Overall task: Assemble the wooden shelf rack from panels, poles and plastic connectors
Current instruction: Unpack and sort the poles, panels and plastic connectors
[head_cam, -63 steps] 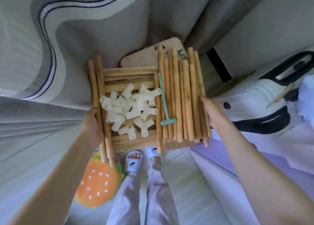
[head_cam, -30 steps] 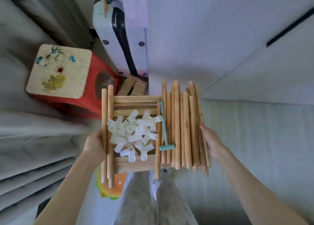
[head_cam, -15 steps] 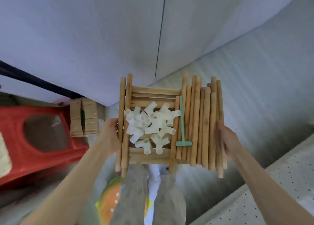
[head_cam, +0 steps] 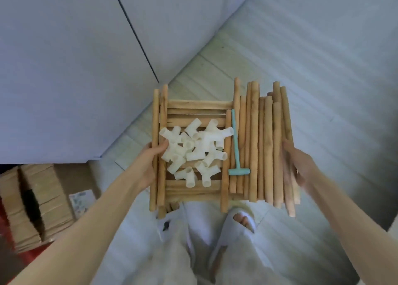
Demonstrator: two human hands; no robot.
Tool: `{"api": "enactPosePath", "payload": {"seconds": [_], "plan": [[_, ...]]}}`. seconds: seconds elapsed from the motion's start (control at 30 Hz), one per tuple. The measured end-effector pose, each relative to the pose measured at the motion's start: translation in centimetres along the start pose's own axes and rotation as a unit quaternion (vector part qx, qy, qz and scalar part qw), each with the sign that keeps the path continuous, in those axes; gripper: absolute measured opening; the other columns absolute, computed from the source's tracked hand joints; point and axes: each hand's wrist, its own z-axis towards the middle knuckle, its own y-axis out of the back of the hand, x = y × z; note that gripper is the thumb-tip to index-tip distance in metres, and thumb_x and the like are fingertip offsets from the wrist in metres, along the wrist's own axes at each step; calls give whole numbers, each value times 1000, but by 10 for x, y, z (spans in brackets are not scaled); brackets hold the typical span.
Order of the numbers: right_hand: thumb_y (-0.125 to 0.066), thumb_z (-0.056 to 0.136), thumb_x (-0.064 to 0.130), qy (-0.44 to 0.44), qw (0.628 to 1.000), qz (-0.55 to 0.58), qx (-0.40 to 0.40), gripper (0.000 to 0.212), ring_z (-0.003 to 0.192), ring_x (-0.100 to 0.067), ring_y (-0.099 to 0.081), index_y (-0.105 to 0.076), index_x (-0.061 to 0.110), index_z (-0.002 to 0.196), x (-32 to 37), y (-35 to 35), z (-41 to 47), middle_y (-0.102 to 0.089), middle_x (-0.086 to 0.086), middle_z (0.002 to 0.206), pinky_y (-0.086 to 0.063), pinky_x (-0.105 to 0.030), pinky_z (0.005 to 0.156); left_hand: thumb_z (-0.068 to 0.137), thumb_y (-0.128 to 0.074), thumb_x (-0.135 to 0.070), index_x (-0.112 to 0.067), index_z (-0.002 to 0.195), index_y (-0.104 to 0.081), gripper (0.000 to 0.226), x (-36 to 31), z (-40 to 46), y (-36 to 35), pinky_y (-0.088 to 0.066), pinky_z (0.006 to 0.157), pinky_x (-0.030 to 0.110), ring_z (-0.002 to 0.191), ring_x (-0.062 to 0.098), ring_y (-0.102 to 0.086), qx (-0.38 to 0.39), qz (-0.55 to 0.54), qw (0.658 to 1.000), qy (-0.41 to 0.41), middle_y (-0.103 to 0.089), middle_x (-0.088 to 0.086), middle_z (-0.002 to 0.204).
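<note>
The slatted wooden panel (head_cam: 193, 190) is in the middle of the view, held flat in the air like a tray above the floor (head_cam: 280, 58). A heap of white plastic connectors (head_cam: 193, 153) lies loose on top of it. At 3 o'clock from the heap lies a small green mallet (head_cam: 235, 153), and past that a row of long wooden poles (head_cam: 267, 144) lies side by side. Two more poles run down the edge at 9 o'clock. The left hand (head_cam: 150, 164) grips that edge, with the thumb curled over the top and touching a connector. The right hand (head_cam: 299, 164) is at the 3 o'clock edge, and its fingers (head_cam: 288, 153) look curled round the outer poles, though that side is blurred. The person's feet in white slippers (head_cam: 239, 222) stand right under the load at 6 o'clock. Some cardboard boxes (head_cam: 32, 203) sit at 8 o'clock. Nothing looks put together yet. The pieces are not tied down, so if the panel tips, the round poles could roll off and the connectors could slide and scatter on the floor. A dropped pole could hit the toes below.
</note>
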Motion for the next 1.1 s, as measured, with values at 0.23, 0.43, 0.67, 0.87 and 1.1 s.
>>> {"api": "enactPosePath", "payload": {"seconds": [0.23,0.43,0.67,0.87,1.1], "plan": [[-56,90,44,23,999,23,10,39,82,-12,-59,-57,13,113,-68,-24,120,-63,1,93,-43,-32,80,92,-56,-20,-11,126,-54,35,60,129,6,-49,90,47,111,30,-60,23,63,998,0,-63,12,121],[-56,90,45,22,999,42,28,28,75,-9,-56,-57,17,91,-87,-34,165,-59,6,83,-42,-26,61,96,-48,-25,-14,120,-60,29,67,184,3,-47,91,41,106,25,-61,70,105,992,4,-67,8,114],[-57,86,52,12,998,64,-4,38,77,-11,-55,-55,18,102,-96,-22,174,-58,7,86,-42,-28,69,91,-48,-23,-13,94,-67,23,66,208,-12,-52,70,34,68,20,-67,59,97,994,3,-71,6,80],[-55,87,53,8,996,82,-33,46,79,-13,-54,-53,15,114,-110,-5,188,-57,4,91,-40,-33,78,95,-40,-30,-13,84,-64,31,80,236,-33,-50,53,27,51,17,-66,26,74,997,0,-68,2,59],[-53,90,47,5,994,94,-52,54,83,-17,-55,-50,8,128,-114,9,204,-58,-4,108,-41,-34,82,96,-38,-31,-18,69,-64,40,88,250,-59,-48,47,21,42,9,-62,18,118,992,-40,-64,-4,49]]}}
